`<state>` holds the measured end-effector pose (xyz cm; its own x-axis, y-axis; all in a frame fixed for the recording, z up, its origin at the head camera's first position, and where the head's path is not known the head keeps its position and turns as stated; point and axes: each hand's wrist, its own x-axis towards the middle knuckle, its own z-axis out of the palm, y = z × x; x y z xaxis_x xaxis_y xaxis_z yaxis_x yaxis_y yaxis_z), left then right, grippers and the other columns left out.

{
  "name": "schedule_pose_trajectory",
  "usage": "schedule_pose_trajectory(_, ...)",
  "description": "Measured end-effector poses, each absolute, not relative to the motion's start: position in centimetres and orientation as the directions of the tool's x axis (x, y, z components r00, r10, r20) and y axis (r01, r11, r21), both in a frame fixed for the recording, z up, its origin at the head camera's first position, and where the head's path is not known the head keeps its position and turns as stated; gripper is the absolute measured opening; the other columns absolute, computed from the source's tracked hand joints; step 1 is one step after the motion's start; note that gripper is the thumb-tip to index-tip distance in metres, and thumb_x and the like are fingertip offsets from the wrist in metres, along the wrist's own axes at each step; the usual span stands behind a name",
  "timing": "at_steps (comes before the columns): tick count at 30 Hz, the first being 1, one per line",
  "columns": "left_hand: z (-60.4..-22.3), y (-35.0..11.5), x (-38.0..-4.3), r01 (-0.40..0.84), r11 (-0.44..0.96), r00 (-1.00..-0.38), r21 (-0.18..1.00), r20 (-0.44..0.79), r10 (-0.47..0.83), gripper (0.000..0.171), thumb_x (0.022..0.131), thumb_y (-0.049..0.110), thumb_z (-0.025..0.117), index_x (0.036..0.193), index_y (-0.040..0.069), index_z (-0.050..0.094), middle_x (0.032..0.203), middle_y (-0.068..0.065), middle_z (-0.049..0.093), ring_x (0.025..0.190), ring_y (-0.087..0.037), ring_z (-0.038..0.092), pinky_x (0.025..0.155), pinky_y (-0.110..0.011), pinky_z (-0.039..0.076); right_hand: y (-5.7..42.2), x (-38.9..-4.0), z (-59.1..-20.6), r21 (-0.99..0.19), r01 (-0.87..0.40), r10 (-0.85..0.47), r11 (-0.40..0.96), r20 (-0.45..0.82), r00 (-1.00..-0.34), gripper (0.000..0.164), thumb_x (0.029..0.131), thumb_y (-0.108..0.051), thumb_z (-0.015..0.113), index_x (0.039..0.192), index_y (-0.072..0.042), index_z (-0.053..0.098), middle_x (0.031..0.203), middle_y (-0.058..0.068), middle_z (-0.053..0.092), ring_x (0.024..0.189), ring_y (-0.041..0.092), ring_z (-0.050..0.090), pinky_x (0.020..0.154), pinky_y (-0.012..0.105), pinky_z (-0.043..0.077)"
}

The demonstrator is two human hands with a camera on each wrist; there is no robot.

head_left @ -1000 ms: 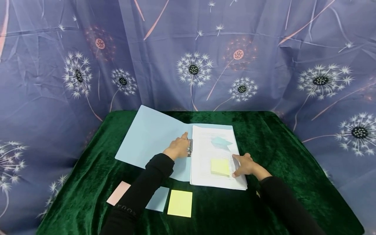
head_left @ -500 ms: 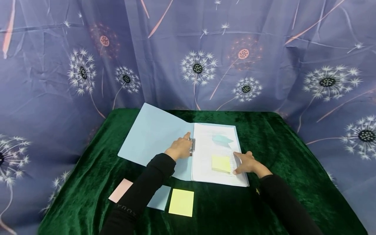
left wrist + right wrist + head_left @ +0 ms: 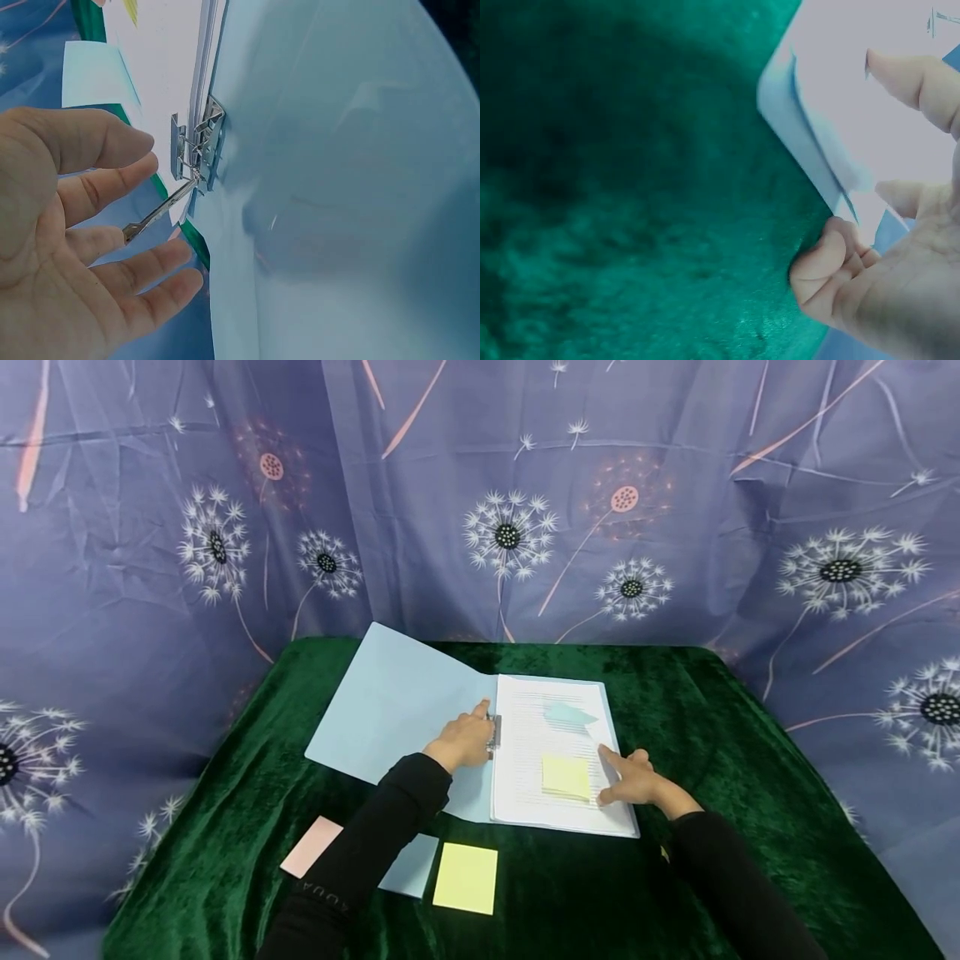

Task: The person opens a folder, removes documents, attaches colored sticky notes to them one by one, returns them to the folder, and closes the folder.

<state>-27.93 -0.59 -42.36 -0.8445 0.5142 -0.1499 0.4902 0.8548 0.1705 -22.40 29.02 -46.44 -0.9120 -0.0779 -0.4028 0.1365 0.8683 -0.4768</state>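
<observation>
A light blue clip folder [image 3: 390, 702] lies opened out on the table, with a stack of printed papers [image 3: 517, 768] on its right side. My left hand [image 3: 461, 742] is at the metal clip [image 3: 210, 142] by the spine. In the left wrist view its fingers are spread, and one fingertip touches the end of the raised clip lever [image 3: 161, 211]. My right hand [image 3: 636, 778] rests at the right edge of the papers, thumb and forefinger spread over the sheet. Its other fingers curl beside the folder's edge in the right wrist view. A yellow sticky note pad [image 3: 566, 777] and a blue paper piece [image 3: 570, 714] lie on the top sheet.
In front of the folder are a pink pad [image 3: 312, 846], a blue pad [image 3: 410, 865] partly under my left sleeve, and a yellow pad [image 3: 465, 878]. Green velvet cloth [image 3: 675, 718] covers the table. A dandelion-print curtain [image 3: 420, 527] hangs behind.
The whole head view has shifted slightly to the right. Both hands stay in nearly the same place on the folder and papers.
</observation>
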Motion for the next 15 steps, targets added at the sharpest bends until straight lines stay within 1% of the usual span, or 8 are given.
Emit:
schedule_pose_trajectory(8,-42.31,-0.43,-27.68,0.484,0.860,-0.847,0.162,-0.161,0.507,0.024,0.086,0.019,0.068,0.106,0.006,0.066,0.152,-0.012,0.016,0.098,-0.028,0.054,0.067,-0.031,0.041,29.12,-21.94,-46.81,-0.497,0.128,-0.081,0.858,-0.378,-0.922,0.089,0.078,-0.023,0.074,0.146,0.001,0.022,0.105,0.022,0.022,0.097,0.037,0.025,0.083,0.052,0.029)
schedule_pose_trajectory(10,-42.30,-0.43,-27.65,0.483,0.859,-0.846,0.168,-0.162,0.508,0.023,0.086,0.018,0.068,0.105,0.006,0.067,0.152,-0.012,0.016,0.098,-0.028,0.054,0.067,-0.031,0.041,29.18,-21.87,-46.74,-0.494,0.119,-0.088,0.861,-0.375,-0.923,0.088,0.078,-0.024,0.073,0.146,0.001,0.022,0.105,0.022,0.022,0.098,0.038,0.025,0.084,0.053,0.029)
schedule_pose_trajectory(15,-42.32,-0.49,-27.75,0.486,0.858,-0.848,0.169,-0.146,0.509,0.016,0.086,0.018,0.067,0.097,0.007,0.068,0.152,-0.012,0.016,0.098,-0.028,0.056,0.065,-0.030,0.042,29.58,-21.64,-46.24,-0.502,0.060,-0.130,0.863,-0.334,-0.934,0.090,0.080,-0.030,0.071,0.145,0.004,0.019,0.114,0.029,0.025,0.101,0.040,0.027,0.086,0.055,0.030)
